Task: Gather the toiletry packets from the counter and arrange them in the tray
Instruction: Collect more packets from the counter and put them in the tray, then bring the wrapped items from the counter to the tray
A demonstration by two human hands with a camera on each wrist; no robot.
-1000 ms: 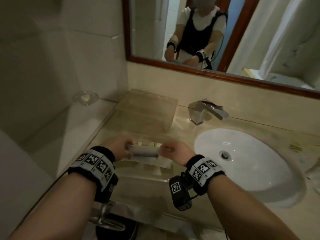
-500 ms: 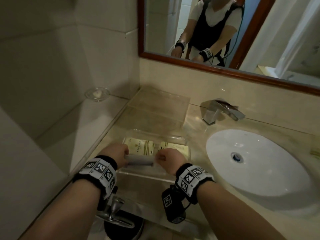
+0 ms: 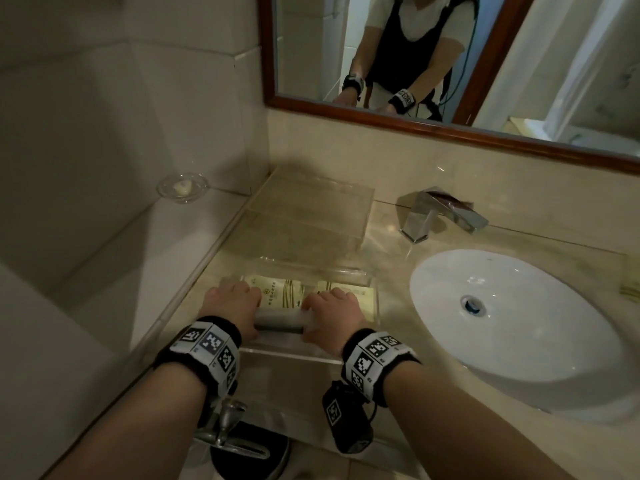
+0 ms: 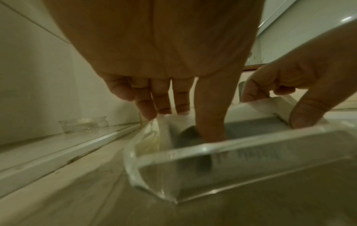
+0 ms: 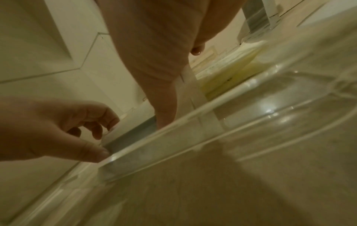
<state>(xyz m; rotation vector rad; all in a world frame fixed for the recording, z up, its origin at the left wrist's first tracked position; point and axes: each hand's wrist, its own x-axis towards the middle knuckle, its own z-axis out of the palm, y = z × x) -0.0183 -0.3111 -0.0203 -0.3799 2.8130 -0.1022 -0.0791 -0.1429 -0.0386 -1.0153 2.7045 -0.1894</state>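
Note:
A clear acrylic tray [image 3: 376,301] sits on the marble counter left of the sink. Two cream packets [image 3: 281,294] [image 3: 360,300] lie flat in its far half. A long grey-and-white packet [image 3: 280,322] lies crosswise just inside the tray's front wall. My left hand [image 3: 230,303] pinches its left end and my right hand [image 3: 329,313] pinches its right end. In the left wrist view my left hand [image 4: 183,120] has its thumb down on the grey packet [image 4: 251,126] behind the tray rim [image 4: 231,146]. The right wrist view shows my right hand [image 5: 173,94] on the same packet [image 5: 131,137].
A clear acrylic riser [image 3: 308,209] stands right behind the tray. A glass soap dish [image 3: 182,187] sits on the ledge at the far left. The faucet [image 3: 436,213] and white basin [image 3: 502,323] lie to the right. A small packet [image 3: 631,289] shows at the right edge.
Both hands have brought the grey packet down from above the tray to just inside its front wall, still holding both ends.

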